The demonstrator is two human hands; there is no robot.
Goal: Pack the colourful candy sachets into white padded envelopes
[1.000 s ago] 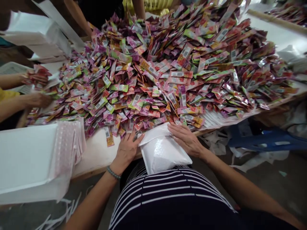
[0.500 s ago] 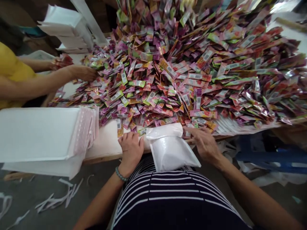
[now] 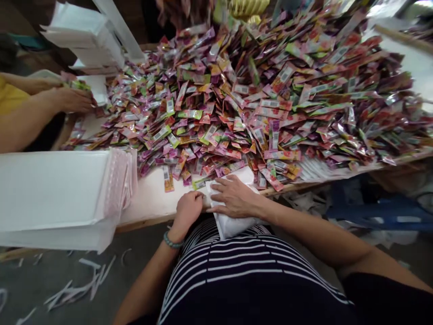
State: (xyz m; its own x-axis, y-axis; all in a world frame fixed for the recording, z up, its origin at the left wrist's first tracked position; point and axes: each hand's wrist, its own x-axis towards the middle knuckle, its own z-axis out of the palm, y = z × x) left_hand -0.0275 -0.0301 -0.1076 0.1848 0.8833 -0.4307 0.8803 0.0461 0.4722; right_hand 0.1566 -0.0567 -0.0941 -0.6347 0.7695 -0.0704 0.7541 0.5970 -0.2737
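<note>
A white padded mailer [image 3: 233, 225] lies over the table's near edge against my striped shirt. My right hand [image 3: 233, 197] rests flat across its folded top, fingers spread and pointing left. My left hand [image 3: 188, 210] sits curled just left of the mailer, its fingertips pinching the flap's left end. Directly beyond both hands begins a huge heap of small colourful sachets [image 3: 257, 99] covering the table.
A stack of white mailers [image 3: 54, 189] lies at the near left of the table [image 3: 149, 203]. Another person's hands [image 3: 72, 97] handle sachets at the far left. More white stacks [image 3: 88, 40] stand at the back left. Paper strips litter the floor [image 3: 74, 289].
My right hand has moved left from the mailer's right side onto its folded top. My left hand has curled at the flap's left end. The other person's hands drew back to the left.
</note>
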